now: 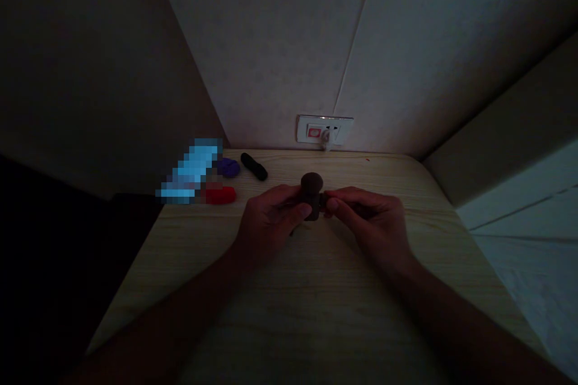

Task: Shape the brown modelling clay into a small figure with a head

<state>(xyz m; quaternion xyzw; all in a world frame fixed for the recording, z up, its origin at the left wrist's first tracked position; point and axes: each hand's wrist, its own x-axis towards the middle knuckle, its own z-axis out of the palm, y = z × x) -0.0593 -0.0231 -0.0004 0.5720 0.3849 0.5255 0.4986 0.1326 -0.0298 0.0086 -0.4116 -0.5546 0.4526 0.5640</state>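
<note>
My left hand is closed around a small brown modelling-clay figure, with its thumb against the lower part. The figure has a round ball on top of a blockier body and is held upright above the table. My right hand pinches a small dark brown clay piece at the figure's right side. In the dim light I cannot tell whether that piece is joined to the body. Part of the figure is hidden behind my left fingers.
On the wooden table at the back left lie a red clay bar, a purple clay lump and a black clay piece. A pixelated bright rectangle is beside them. A wall socket holds a plug.
</note>
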